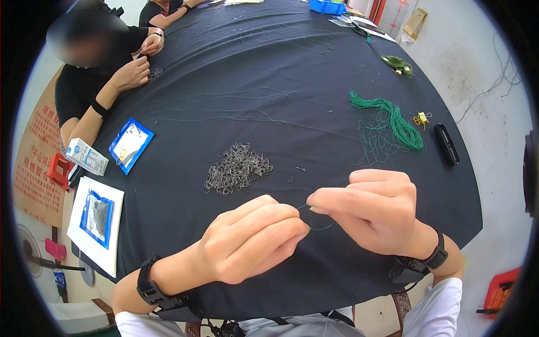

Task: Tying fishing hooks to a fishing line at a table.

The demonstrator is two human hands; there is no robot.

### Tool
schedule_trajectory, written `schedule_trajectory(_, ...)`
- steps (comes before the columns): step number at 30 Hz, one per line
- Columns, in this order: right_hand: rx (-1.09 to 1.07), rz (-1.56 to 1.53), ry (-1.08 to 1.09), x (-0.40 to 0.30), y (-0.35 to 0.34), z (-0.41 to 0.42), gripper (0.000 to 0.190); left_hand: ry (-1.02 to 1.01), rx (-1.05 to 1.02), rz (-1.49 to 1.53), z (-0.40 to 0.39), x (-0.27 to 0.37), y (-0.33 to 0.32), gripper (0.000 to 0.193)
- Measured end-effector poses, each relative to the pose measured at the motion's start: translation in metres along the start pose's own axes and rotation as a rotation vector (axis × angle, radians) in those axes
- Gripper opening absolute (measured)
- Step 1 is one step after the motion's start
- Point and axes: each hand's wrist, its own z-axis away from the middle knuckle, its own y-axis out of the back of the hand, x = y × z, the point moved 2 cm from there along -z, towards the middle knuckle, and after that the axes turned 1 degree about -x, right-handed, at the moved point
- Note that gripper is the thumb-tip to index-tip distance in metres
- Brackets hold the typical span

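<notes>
My left hand (pixel 254 240) and my right hand (pixel 374 210) are raised close together above the black cloth, fingertips pinched. A thin green line (pixel 323 229) runs between them and forms a small loop. Whatever else the left fingertips may hold is hidden by the fingers. Just beyond the left hand lies a pile of metal fish hooks (pixel 238 168). One loose hook (pixel 290 179) and a short bit of green line (pixel 300 169) lie to the right of the pile. Past the right hand is a bundle of green line (pixel 398 120), its strands partly spread out.
At the left are a blue-edged packet (pixel 131 145), a white box (pixel 87 156) and a white pad (pixel 116 227) bearing another packet. Long strands lie across the cloth (pixel 294 151). A black case (pixel 446 144) and a yellow clip (pixel 422 119) lie right. A co-worker's hands (pixel 132 73) work at upper left.
</notes>
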Motion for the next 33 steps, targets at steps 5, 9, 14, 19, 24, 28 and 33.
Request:
schedule_trajectory(5,-0.089,-0.221,-0.205,0.005,-0.004,0.002,0.013,0.011,0.006,0.029,0.001,0.002,0.000,0.023)
schedule_trajectory(9,-0.223,-0.437,-0.470,0.002,-0.006,0.002,0.009,0.007,0.000,0.029,0.002,0.003,0.003,0.023)
schedule_trajectory(14,-0.389,-0.913,-0.762,0.007,-0.014,0.008,0.010,0.000,-0.013,0.021,0.002,0.004,0.004,0.024)
schedule_trajectory(19,-0.487,-1.082,-0.893,0.006,-0.015,0.009,0.012,-0.007,-0.020,0.008,0.002,0.004,0.005,0.024)
schedule_trajectory(24,-0.491,-1.058,-0.847,0.003,-0.018,0.012,0.013,-0.007,0.000,-0.002,0.002,0.001,0.005,0.025)
schedule_trajectory(28,-0.255,-0.619,-0.445,-0.002,-0.023,0.013,0.013,-0.016,0.035,-0.010,0.000,0.000,0.004,0.023)
schedule_trajectory(33,-0.162,-0.208,-0.100,-0.015,-0.017,0.014,0.016,0.035,0.036,-0.040,-0.001,0.001,0.004,0.022)
